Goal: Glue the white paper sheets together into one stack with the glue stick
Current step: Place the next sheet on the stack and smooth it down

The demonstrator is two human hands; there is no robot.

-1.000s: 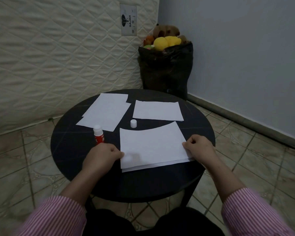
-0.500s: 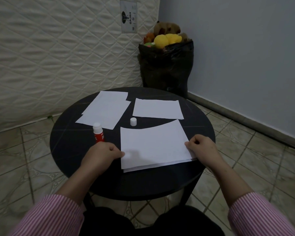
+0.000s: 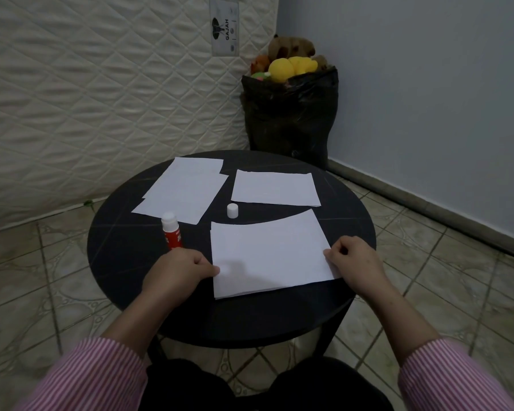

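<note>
Round black worktop (image 3: 125, 247) carries the near paper stack (image 3: 267, 256). Left hand (image 3: 177, 272) and right hand (image 3: 353, 262) pinch its opposite side edges with curled fingers. Square all edges, then press firmly outward; uncapped glue stick (image 3: 172, 231) stands left.

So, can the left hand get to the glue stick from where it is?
Probably yes. The glue stick stands upright just beyond the left hand, with only bare table between them. That hand would first have to let go of the near paper stack, whose left edge its fingers pinch.
</note>
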